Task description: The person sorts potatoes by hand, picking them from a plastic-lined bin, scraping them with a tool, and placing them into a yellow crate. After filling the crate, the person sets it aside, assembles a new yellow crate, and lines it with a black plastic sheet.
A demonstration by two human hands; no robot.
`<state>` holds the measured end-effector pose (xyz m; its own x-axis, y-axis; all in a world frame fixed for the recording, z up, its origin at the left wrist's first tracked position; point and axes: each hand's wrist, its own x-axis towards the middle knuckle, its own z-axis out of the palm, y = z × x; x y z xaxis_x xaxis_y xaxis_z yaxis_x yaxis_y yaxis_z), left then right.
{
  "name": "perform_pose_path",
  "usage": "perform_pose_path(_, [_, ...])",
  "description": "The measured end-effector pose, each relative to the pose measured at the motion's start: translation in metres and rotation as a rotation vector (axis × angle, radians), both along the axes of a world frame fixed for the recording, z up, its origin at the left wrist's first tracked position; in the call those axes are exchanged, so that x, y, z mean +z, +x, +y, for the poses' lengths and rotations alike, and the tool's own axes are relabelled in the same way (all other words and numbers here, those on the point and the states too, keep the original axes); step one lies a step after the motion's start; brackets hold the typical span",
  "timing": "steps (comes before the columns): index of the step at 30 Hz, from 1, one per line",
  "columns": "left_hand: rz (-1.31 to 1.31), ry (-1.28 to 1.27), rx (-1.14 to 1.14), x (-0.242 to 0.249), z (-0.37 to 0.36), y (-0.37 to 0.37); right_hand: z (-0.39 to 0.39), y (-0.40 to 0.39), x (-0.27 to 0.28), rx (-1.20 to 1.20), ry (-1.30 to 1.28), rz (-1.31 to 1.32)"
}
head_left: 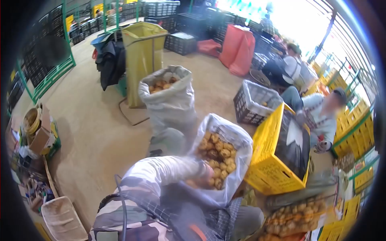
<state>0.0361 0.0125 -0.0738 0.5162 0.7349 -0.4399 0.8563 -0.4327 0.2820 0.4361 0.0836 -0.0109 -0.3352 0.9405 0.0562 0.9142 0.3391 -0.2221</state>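
Note:
My left hand (208, 171) reaches down into an open white sack (240, 160) from the end of a pale sleeve. Motion smears the hand, so its fingers cannot be made out. Round, tan-brown, potato-like produce (218, 152) fills the sack, and the hand is at the near left part of it. Around the sack are my grey-trousered knees (169, 140). My right hand does not show.
A second white sack (171, 98) of similar produce stands ahead, before a yellow bag on a frame (142, 60). To the right are a tilted yellow crate (273, 172), a black lined crate (245, 108), filled mesh bags (293, 217) and a seated person (321, 110).

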Motion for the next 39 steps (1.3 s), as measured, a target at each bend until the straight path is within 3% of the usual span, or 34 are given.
perform_pose_path(2, [-0.15,-0.078,0.351,0.067,-0.009,0.006,-0.001,-0.032,-0.015,-0.034,-0.036,-0.04])
perform_pose_path(3, [-0.187,-0.149,0.304,0.027,0.016,0.002,-0.002,-0.04,-0.02,-0.059,-0.042,-0.049])
perform_pose_path(4, [-0.508,-0.283,0.319,0.002,0.029,-0.005,-0.001,-0.043,-0.022,-0.083,-0.038,-0.046])
perform_pose_path(6, [-0.535,-0.367,0.404,0.022,0.037,-0.015,-0.004,-0.03,-0.024,-0.135,-0.017,-0.025])
perform_pose_path(9, [-0.315,-0.179,0.282,0.062,0.053,-0.048,-0.024,0.027,-0.007,-0.251,0.035,0.024])
perform_pose_path(13, [-0.25,0.067,0.166,0.03,0.093,-0.115,-0.089,0.149,0.039,-0.495,0.196,0.051])
perform_pose_path(14, [-0.207,-0.055,0.383,0.054,0.086,-0.115,-0.112,0.187,0.056,-0.558,0.247,0.051])
perform_pose_path(16, [-0.365,-0.118,0.489,0.054,0.086,-0.127,-0.163,0.265,0.102,-0.664,0.377,0.042])
perform_pose_path(19, [-0.378,-0.166,0.503,0.048,0.085,-0.128,-0.252,0.372,0.198,-0.736,0.628,0.015])
perform_pose_path(20, [-0.37,-0.199,0.511,0.047,0.085,-0.125,-0.276,0.398,0.232,-0.706,0.724,0.006])
perform_pose_path(21, [-0.269,-0.18,0.475,0.083,0.068,-0.113,-0.295,0.421,0.267,-0.62,0.834,-0.02])
perform_pose_path(23, [-0.209,-0.075,0.385,0.09,0.062,-0.105,-0.299,0.451,0.33,-0.306,1.069,-0.102])
perform_pose_path(24, [-0.179,-0.023,0.344,0.09,0.059,-0.103,-0.286,0.414,0.36,-0.398,0.991,-0.087])
perform_pose_path(26, [-0.174,0.009,0.344,0.089,0.052,-0.1,-0.217,0.262,0.403,-0.529,0.84,-0.069])
perform_pose_path(28, [-0.151,0.049,0.357,0.097,0.041,-0.104,-0.154,0.151,0.434,-0.434,0.709,-0.102])
perform_pose_path(30, [-0.084,-0.005,0.374,0.104,0.031,-0.112,-0.059,0.121,0.443,-0.175,0.703,-0.029])
perform_pose_path(32, [-0.008,-0.1,0.385,0.102,0.027,-0.122,-0.008,0.01,0.449,-0.154,0.631,-0.129])
perform_pose_path(35, [-0.024,-0.024,0.485,0.101,0.005,-0.149,0.067,-0.127,0.424,0.064,0.526,-0.113])
perform_pose_path(39, [-0.027,0.017,0.718,0.126,-0.043,-0.184,0.16,-0.299,0.341,0.092,0.306,-0.126])
